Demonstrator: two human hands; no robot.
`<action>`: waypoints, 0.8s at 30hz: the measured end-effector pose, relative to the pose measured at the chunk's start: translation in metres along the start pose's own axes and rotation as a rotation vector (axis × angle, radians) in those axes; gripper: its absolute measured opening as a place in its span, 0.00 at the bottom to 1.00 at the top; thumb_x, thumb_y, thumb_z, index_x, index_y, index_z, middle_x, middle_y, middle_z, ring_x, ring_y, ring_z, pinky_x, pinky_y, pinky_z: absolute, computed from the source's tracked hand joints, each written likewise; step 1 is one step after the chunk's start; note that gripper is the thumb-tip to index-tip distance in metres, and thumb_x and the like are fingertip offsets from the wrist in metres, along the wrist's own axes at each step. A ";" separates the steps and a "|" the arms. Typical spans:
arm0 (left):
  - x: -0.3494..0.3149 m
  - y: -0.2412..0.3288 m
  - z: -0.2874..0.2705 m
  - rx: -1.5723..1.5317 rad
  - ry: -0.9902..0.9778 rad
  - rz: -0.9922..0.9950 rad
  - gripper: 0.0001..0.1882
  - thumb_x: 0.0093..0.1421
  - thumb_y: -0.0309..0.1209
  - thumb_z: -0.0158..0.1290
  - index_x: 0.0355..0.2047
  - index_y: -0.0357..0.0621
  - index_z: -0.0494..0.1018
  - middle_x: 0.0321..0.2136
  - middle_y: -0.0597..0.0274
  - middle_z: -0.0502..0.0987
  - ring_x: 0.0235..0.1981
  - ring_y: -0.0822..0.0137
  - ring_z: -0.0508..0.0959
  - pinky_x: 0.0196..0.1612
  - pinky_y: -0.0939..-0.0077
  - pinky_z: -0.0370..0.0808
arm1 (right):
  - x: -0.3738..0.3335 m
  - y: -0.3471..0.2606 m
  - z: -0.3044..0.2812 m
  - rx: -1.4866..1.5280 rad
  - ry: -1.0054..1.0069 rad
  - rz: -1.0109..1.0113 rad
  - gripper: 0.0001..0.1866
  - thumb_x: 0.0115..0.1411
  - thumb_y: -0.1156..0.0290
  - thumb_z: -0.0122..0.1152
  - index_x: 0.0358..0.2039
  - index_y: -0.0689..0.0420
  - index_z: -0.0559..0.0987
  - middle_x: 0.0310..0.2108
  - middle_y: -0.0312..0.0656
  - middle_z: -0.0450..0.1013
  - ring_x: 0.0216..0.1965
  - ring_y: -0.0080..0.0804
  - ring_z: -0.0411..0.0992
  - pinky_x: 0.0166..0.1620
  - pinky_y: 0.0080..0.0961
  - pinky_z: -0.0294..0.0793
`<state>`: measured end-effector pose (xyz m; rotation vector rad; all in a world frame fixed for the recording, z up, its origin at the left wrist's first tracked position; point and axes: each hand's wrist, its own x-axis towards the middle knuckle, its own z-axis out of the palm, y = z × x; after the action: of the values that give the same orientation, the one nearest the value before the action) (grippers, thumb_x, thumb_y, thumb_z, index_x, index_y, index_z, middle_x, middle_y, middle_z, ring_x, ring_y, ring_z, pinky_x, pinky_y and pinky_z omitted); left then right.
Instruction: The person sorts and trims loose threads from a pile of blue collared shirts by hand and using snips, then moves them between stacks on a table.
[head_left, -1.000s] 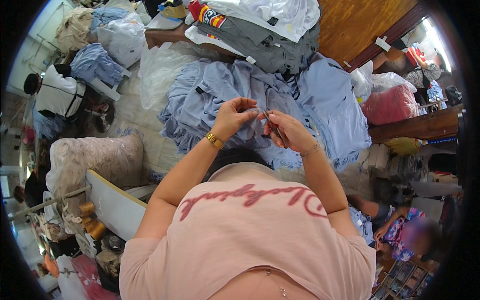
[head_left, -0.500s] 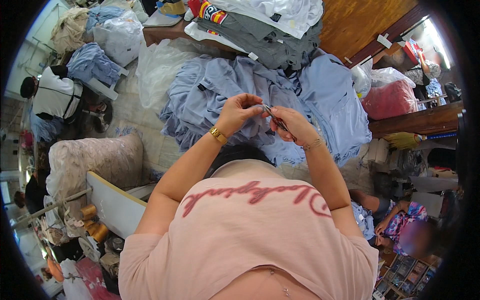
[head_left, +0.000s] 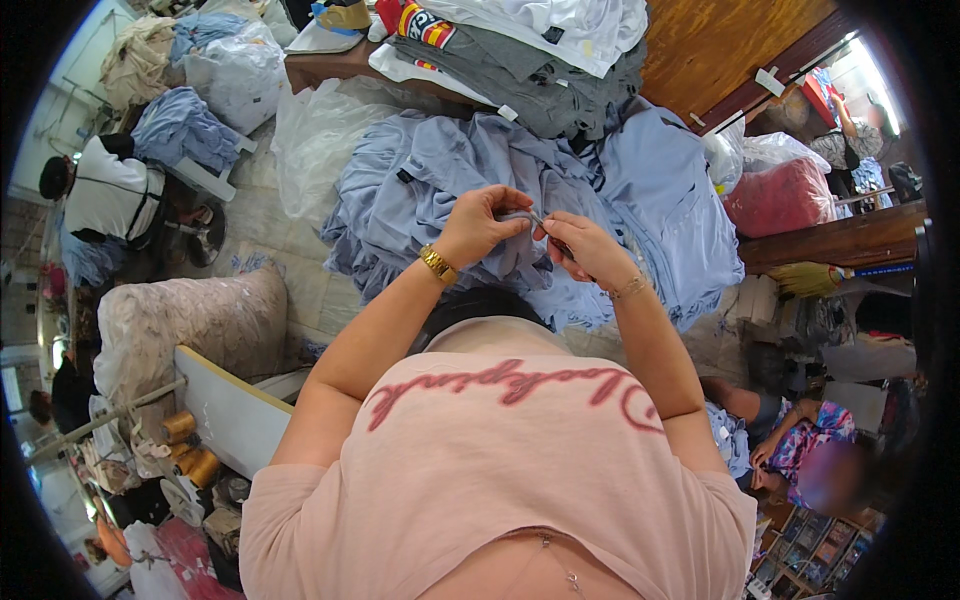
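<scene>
Pinching blue cloth, the left hand faces the right hand, closed around a small metal tool, above the blue garment pile. The cloth is probably light, soft and limp, best gripped near its edge.

My little tool looks like metal, with a small shine. The blue cloth pile is matt and full of wrinkles. My watch is shiny, gold-coloured metal, and my shirt is smooth, matt cloth. The plastic sheet is thin, see-through and crinkly. The brown board looks like smooth wood.
</scene>
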<state>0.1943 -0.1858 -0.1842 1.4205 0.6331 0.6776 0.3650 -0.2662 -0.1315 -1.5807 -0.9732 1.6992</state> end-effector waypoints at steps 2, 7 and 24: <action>0.001 0.000 0.000 0.007 -0.004 0.016 0.15 0.49 0.21 0.57 0.38 0.34 0.71 0.36 0.61 0.75 0.37 0.74 0.74 0.43 0.82 0.70 | 0.000 -0.001 -0.001 -0.012 0.004 0.005 0.12 0.60 0.63 0.42 0.30 0.58 0.71 0.15 0.32 0.62 0.06 0.14 0.51 0.08 0.13 0.47; 0.003 0.002 0.000 -0.033 -0.027 -0.056 0.14 0.48 0.22 0.57 0.37 0.36 0.72 0.35 0.62 0.75 0.37 0.75 0.73 0.43 0.82 0.69 | -0.002 -0.001 0.000 -0.001 0.014 -0.005 0.12 0.60 0.64 0.42 0.28 0.57 0.71 0.14 0.32 0.62 0.06 0.14 0.51 0.08 0.14 0.47; 0.003 -0.016 -0.004 -0.252 0.089 -0.107 0.10 0.49 0.26 0.55 0.33 0.37 0.73 0.30 0.64 0.74 0.32 0.76 0.72 0.38 0.83 0.68 | 0.021 0.021 0.015 -0.311 0.330 -0.604 0.13 0.52 0.69 0.59 0.38 0.57 0.70 0.21 0.31 0.64 0.19 0.11 0.56 0.22 0.11 0.59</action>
<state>0.1941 -0.1817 -0.2007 1.1201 0.6639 0.7121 0.3493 -0.2616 -0.1601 -1.4804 -1.4040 0.8787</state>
